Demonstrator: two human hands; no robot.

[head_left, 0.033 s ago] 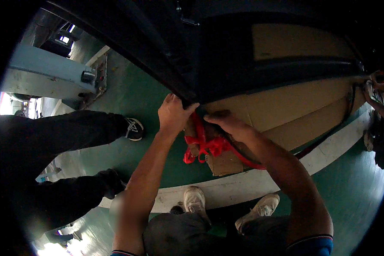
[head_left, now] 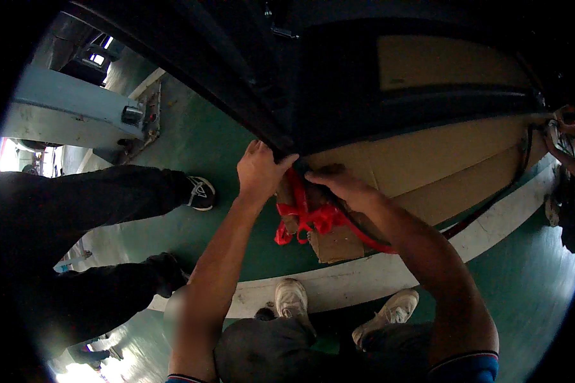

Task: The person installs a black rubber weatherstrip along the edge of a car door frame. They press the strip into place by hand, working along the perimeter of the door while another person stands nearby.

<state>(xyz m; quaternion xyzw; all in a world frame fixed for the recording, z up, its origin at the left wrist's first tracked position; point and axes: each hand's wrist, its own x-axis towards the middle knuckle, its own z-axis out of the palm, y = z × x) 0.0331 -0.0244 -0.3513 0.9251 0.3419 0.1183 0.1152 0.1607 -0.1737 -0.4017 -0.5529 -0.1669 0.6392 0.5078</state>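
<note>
Unmoved since earlier, left hand (head_left: 257, 173) clasping black frame (head_left: 273, 132), right hand (head_left: 346, 185) narrowed, its grip unclear, red strip (head_left: 298, 193) between them.

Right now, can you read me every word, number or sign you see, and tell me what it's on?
There are none I can read.
Dark shoe on the left: white lines, no clear letters.
Cardboard in the dark panel's opening: one faint mark near its lower left, too small to read.
Red material near the hands: no writing I can make out.
</note>
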